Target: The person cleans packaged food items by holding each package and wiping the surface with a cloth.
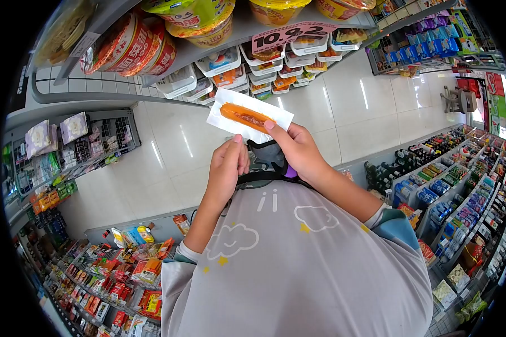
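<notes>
A flat white snack packet [218,119] is held up in front of me at the centre, with a long orange-brown, sausage-like shape on its face. My right hand [299,150] grips the packet's right end, thumb pressed on top and fingers behind. My left hand [228,163] is just below the packet's lower left edge. Its fingers are curled in and the thumb tip meets the forefinger. Whether a bit of the packet edge is pinched there, I cannot make out.
Just ahead, a shelf [343,21] carries instant noodle tubs [130,48] above white trays of packed goods [262,68]. A wire rack [109,126] stands left. Snack shelves [112,281] lie lower left, and bottle shelves [450,185] run along the right. Pale tiles [360,106] cover the floor.
</notes>
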### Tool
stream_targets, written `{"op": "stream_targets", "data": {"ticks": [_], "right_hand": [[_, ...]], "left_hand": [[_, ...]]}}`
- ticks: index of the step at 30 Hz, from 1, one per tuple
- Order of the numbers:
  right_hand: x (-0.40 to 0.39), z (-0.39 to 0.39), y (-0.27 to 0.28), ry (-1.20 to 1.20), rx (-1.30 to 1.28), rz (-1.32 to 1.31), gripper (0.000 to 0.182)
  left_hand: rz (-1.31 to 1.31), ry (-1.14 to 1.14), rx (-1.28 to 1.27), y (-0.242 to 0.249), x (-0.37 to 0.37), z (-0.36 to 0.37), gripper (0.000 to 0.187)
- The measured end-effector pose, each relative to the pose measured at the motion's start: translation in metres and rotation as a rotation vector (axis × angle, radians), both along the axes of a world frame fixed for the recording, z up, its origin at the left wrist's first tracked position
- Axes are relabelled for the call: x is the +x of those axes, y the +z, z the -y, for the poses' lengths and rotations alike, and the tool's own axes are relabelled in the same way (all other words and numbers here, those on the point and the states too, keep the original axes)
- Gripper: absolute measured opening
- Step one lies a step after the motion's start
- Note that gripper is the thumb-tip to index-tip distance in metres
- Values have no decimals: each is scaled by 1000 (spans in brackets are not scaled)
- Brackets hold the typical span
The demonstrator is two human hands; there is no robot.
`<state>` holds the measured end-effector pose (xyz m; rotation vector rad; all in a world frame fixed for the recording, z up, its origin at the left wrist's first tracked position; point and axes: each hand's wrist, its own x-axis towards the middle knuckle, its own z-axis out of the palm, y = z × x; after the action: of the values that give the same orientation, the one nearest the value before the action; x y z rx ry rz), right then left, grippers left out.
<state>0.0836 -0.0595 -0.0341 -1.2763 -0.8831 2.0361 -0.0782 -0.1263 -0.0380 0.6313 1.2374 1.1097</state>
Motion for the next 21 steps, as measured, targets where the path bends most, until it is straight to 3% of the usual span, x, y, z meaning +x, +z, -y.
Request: {"op": "stream_targets", "data": {"ticks": [7,9,13,15,21], "right_hand": [[2,2,-1,99,72,-25,36],[6,0,0,246,391,150,36],[6,2,6,281,532,237,42],[6,3,6,294,776,344,51],[7,4,11,359,982,507,58]], "left_hand": [[-35,-55,8,6,-3,-2,40],[-38,-33,-6,11,-8,-7,45],[-3,3,11,3,-14,-5,50],[61,4,-5,1,-16,-4,44],[84,66,-10,11,-16,-3,42]]}}
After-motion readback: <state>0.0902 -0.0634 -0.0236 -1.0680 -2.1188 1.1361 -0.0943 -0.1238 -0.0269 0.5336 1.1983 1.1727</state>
